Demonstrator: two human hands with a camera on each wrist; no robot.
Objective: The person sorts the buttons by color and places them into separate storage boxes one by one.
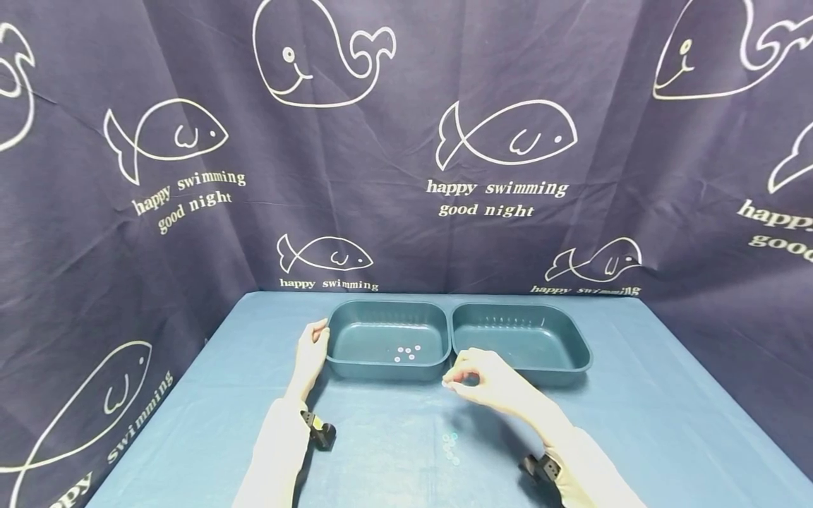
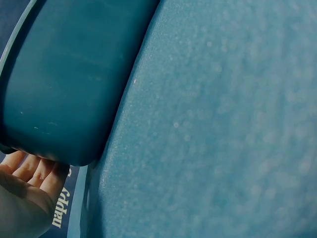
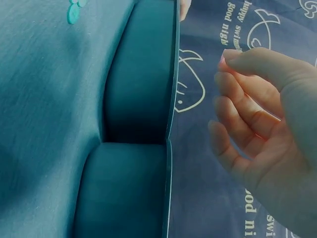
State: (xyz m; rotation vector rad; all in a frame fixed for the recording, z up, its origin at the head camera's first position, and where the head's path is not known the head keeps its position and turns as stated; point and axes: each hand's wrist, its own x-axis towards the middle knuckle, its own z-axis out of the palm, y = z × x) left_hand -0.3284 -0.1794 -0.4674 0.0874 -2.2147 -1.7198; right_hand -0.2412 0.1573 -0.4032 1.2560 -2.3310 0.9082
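My left hand (image 1: 311, 349) holds the left end of a dark teal plastic bin (image 1: 387, 370); in the left wrist view its fingers (image 2: 42, 173) lie against the end wall under the rim, the thumb hidden. Several small pinkish-white buttons (image 1: 408, 351) lie inside this bin. Just in front of where the two bins meet, above the table, is my right hand (image 1: 489, 381). Its thumb and index finger pinch a small pinkish button (image 3: 222, 60), mostly covered by the fingertips. Several teal buttons (image 1: 449, 447) lie loose on the table nearer me.
A second teal bin (image 1: 571, 368) stands side by side with the first, on its right. Blue cloth covers the table (image 1: 381, 444). A dark curtain (image 1: 406, 155) with whale and fish drawings hangs behind and at both sides. Each wrist wears a small black camera (image 1: 325, 435).
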